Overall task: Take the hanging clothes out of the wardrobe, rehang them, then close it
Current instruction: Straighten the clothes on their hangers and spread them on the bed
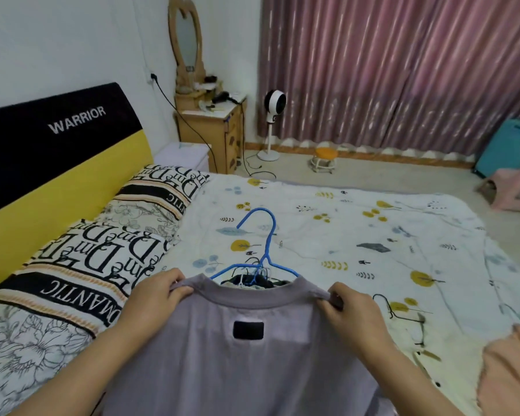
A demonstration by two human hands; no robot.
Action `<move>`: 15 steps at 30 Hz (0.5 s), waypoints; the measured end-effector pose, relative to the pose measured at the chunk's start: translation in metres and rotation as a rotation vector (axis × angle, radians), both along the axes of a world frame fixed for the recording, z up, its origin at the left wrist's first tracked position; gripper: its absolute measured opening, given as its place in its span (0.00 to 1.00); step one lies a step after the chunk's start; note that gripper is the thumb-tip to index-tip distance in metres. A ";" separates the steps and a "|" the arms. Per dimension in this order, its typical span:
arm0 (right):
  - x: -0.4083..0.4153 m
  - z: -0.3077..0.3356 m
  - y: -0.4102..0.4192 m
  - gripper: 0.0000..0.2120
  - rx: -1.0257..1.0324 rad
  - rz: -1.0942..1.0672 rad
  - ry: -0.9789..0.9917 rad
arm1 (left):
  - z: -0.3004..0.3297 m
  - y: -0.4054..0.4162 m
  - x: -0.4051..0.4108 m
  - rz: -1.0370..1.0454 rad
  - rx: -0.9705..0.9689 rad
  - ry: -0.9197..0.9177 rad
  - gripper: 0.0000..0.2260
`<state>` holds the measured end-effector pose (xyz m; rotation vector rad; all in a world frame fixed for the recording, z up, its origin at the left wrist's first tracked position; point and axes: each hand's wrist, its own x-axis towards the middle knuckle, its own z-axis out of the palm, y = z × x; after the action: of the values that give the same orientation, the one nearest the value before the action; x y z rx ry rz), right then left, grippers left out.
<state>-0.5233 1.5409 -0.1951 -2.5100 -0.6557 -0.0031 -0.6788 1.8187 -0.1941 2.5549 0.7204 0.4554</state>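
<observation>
Low in the centre of the frame a grey shirt (246,349) is held up over the bed (357,223). The left hand (155,298) pinches its collar at one shoulder, the right hand (350,310) pinches the other; both are curled on the cloth. The shirt looks like thin, soft knit: light, limp, prone to sag and fold between the two grips, not slippery. The ribbed neckband is the firmest part, so the shoulder seams beside it seem the best hold, as taken here; a black patch sits below the neck.

Just above the collar a blue hanger (263,250) lies on the quilt, thin, stiff, smooth-coated, its hook toward the upper centre. Dark clothes (246,280) show under it. A black hanger (403,316) lies at right, wiry and thin, near a peach garment (511,373) in the lower right corner. The quilt is puckered cotton with printed leaves. No wardrobe shows.
</observation>
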 end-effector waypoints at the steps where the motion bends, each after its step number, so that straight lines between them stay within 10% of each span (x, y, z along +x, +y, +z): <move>1: -0.006 0.008 -0.007 0.11 0.024 0.005 0.002 | 0.008 -0.006 -0.007 0.005 0.014 0.007 0.08; 15: -0.109 0.077 -0.136 0.14 0.182 0.149 -0.057 | 0.100 -0.148 -0.134 0.111 0.229 -0.054 0.12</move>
<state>-0.6322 1.4048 -0.1185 -2.2888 -0.8264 -0.0773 -0.8125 1.6711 -0.0940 2.7097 0.8357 0.6766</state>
